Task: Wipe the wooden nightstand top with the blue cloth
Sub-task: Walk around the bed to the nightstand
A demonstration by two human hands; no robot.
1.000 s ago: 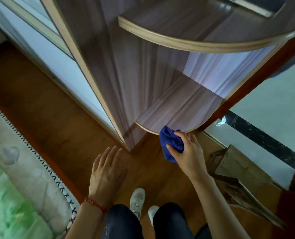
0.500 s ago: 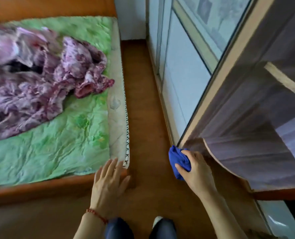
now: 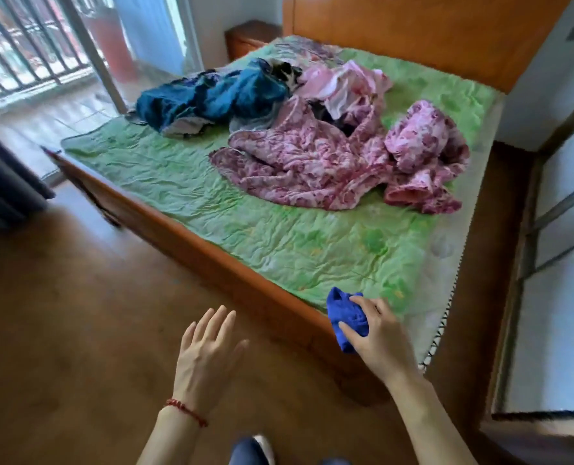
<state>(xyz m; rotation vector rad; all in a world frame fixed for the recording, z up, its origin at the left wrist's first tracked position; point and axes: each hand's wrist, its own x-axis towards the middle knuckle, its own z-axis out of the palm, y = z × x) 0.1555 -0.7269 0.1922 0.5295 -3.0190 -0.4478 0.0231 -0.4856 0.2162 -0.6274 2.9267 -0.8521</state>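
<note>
My right hand grips a bunched blue cloth and hovers over the near corner of the bed. My left hand hangs open over the wooden floor, fingers spread, a red string around the wrist. A wooden nightstand stands far off, beyond the bed, to the left of the headboard; only its top and front corner show.
A wooden-framed bed with a green quilt fills the middle, with pink floral bedding and blue clothes piled on it. A glass-fronted wardrobe lines the right. A barred balcony door is at the far left.
My view has swung left from the wardrobe and shelf to the bed and the room beyond. Both hands keep their pose, the right still holding the cloth.
</note>
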